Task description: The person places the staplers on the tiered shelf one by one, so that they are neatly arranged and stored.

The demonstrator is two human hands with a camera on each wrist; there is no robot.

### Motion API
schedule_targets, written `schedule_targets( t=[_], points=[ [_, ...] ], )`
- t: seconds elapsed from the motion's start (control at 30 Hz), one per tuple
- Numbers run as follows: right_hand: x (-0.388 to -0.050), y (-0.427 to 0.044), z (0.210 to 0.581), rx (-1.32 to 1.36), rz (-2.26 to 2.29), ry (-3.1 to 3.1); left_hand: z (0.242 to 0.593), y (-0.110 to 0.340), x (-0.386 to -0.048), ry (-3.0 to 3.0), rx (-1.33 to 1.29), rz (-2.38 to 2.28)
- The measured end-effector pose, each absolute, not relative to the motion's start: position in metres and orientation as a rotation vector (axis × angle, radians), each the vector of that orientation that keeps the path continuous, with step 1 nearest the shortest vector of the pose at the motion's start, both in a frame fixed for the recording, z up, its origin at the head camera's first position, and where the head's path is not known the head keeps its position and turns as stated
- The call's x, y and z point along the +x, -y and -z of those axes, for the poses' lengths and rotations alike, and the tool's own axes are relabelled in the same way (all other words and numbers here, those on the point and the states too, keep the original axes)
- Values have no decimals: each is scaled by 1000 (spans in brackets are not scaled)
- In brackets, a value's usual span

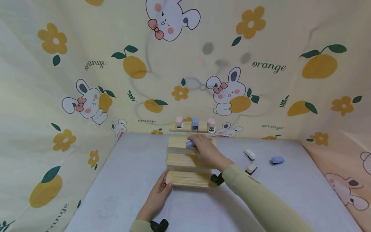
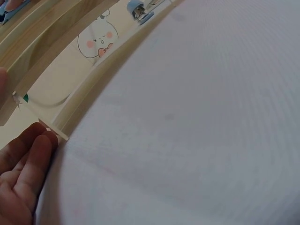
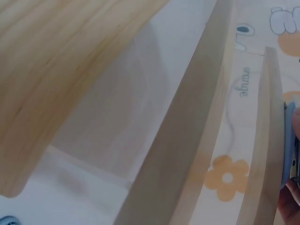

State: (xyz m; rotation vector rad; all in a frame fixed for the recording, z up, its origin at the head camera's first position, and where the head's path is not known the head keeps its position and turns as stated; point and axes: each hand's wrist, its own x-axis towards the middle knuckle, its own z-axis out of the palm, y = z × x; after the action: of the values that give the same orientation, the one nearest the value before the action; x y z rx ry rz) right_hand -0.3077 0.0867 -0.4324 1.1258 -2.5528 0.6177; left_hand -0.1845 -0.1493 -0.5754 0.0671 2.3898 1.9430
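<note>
A stepped rack of wooden boards (image 1: 188, 179) on clear supports stands mid-table. My left hand (image 1: 160, 190) grips the left end of its lowest board, thumb in front; the left wrist view shows curled fingers (image 2: 37, 154) by a clear support. My right hand (image 1: 207, 151) reaches over the boards and holds a small blue stapler (image 1: 190, 144) at the second board from the top. In the right wrist view this stapler (image 3: 288, 145) lies against a board edge, partly cut off. The top board carries a pink stapler (image 1: 179, 122), a blue one (image 1: 195, 123) and another pink one (image 1: 211, 125).
Right of the rack, a white stapler (image 1: 249, 155), a pale stapler (image 1: 251, 168) partly behind my right sleeve and a blue stapler (image 1: 276, 160) lie on the white tablecloth (image 1: 116, 187). A patterned curtain (image 1: 179, 64) hangs behind and around the table.
</note>
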Motion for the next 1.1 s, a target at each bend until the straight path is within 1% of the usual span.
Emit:
schedule_targets(
  t=[0.3, 0.47, 0.67, 0.73, 0.83, 0.97, 1.1],
  points=[
    [-308, -86, 435, 1065, -646, 2495, 577, 148, -183, -2401, 62, -1942],
    [-299, -83, 434, 875, -735, 2538, 578, 149, -183, -2404, 68, -1937],
    [-286, -74, 428, 468, -1110, 2654, 575, 149, -182, -2394, 70, -1952],
    [-285, -72, 427, 371, -1187, 2660, 574, 149, -182, -2387, 85, -1960],
    [-285, -67, 426, 282, -1248, 2655, 573, 149, -181, -2373, 93, -1979],
    [-285, -59, 426, 234, -1256, 2666, 570, 148, -180, -2363, 90, -1989],
    [-286, -51, 426, 233, -1224, 2683, 554, 145, -175, -2360, 85, -1987]
  ],
)
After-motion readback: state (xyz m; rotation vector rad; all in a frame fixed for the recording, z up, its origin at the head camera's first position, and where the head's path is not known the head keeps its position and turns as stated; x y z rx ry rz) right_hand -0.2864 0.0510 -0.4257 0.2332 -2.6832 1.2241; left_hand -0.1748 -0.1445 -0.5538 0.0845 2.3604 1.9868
